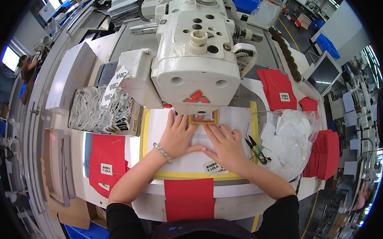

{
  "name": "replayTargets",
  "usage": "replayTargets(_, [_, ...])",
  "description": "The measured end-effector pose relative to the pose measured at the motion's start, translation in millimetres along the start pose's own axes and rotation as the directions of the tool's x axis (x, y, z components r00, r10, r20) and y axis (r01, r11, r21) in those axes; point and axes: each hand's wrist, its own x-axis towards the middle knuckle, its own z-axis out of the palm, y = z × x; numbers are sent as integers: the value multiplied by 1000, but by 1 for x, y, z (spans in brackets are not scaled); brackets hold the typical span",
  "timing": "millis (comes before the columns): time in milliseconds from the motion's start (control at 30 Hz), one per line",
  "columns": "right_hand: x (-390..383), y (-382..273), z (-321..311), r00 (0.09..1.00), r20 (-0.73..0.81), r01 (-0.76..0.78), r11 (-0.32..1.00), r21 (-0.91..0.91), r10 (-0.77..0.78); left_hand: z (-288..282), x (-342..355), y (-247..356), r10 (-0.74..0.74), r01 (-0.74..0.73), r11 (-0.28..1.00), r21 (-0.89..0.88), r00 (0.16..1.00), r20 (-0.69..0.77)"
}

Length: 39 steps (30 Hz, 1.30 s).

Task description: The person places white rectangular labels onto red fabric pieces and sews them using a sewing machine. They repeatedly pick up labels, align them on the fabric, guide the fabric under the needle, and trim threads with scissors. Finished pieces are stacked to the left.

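Observation:
My left hand [179, 136] lies flat on the white work plate [166, 114], fingers stretched toward the machine and a beaded bracelet on its wrist. Opposite it, my right hand [224, 148] also rests flat with fingers spread, the thumbs almost meeting. Fingertips of both hands are at a small yellow-edged clamp frame [204, 122] below the head of a white sewing machine [194, 73]. What lies inside that frame is partly hidden. Pale printed labels [211, 167] sit near my right wrist. Right of that hand are dark-handled thread snips [257, 151].
Red fabric pieces lie left [106, 156], at the front edge [189, 199] and far right. A box of bundled labels [102, 110] stands at left. A clear bag of white pieces [285, 135] and a red stack [323, 155] are on the right. A small screen [323, 75] stands beyond.

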Motion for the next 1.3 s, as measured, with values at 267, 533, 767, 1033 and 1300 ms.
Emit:
replayTargets(267, [-2, -2, -16, 999, -6, 45, 999, -27, -45, -8, 1, 4, -58, 55, 998, 42, 994, 95])
replayTargets(533, [-45, -3, -30, 957, -65, 291, 927, 237, -284, -32, -33, 16, -54, 40, 986, 165, 995, 79])
replayTargets(767, [-70, 2, -13, 977, -113, 205, 943, 262, -181, -49, -67, 58, 158, -173, 968, -182, 983, -98])
replayTargets(1033, [-89, 11, -19, 985, -173, 51, 980, 194, -17, -30, -80, 77, 214, -206, 936, -286, 977, -2])
replayTargets(1300, [-97, 4, -35, 982, -189, 20, 987, 156, 11, -26, -88, 83, 286, -285, 958, -43, 957, 43])
